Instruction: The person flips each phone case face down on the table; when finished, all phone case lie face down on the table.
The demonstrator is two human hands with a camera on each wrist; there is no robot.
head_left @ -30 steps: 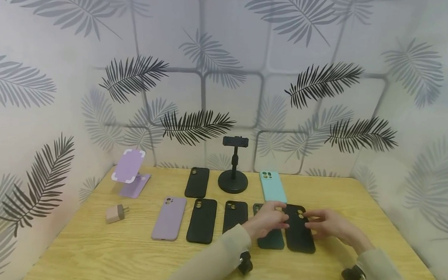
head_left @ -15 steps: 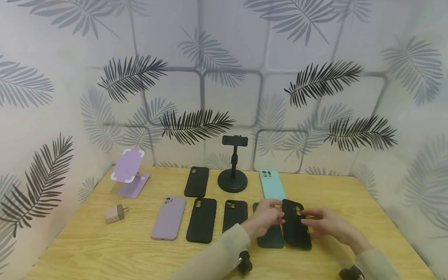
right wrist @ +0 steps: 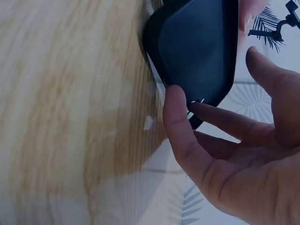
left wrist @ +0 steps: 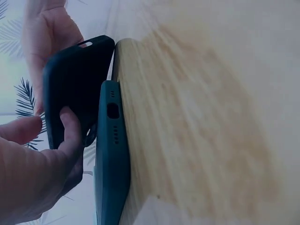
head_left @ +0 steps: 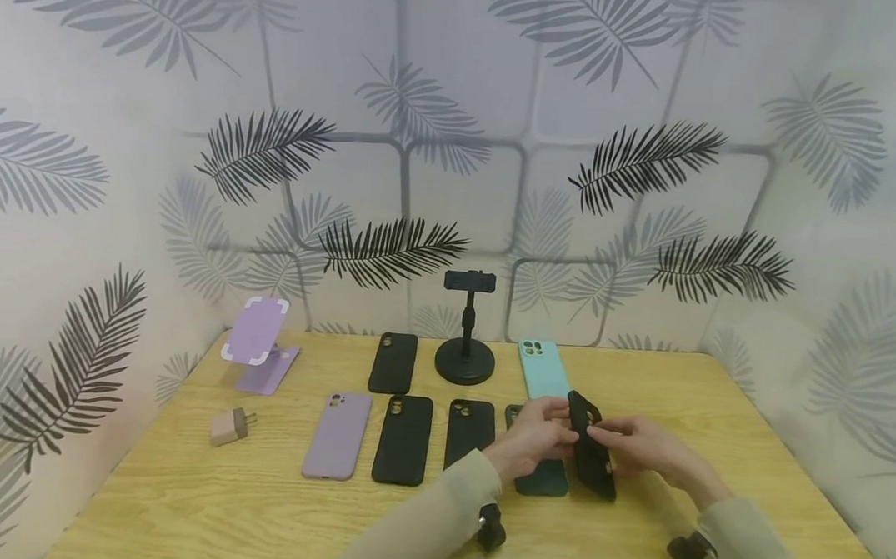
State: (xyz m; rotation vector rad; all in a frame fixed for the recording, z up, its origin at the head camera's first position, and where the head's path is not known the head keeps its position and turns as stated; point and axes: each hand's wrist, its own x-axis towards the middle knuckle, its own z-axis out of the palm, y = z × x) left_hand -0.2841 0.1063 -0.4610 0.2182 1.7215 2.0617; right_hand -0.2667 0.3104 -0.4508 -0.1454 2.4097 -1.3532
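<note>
In the head view a black phone case (head_left: 594,463) is tipped up on its long edge over the table. My left hand (head_left: 532,436) pinches its raised left side near the camera end, with one finger against the dark inner face in the left wrist view. From the other side, fingers of my right hand (head_left: 651,456) touch the case by the camera cutout; in the right wrist view my thumb stands apart from it. A dark green phone case (left wrist: 112,150) lies right beside the black one, partly covered by my left hand in the head view.
Left of my hands lie black phone cases (head_left: 402,441) and a lilac case (head_left: 338,438). Farther back are a mint case (head_left: 545,371), a black phone stand (head_left: 465,360) and a lilac stand (head_left: 257,331). A plug charger (head_left: 229,426) lies at the left.
The black phone case has gone from lying nearly flat to tilted up, its left side lifted by my left hand. My right hand has moved slightly left with it.
</note>
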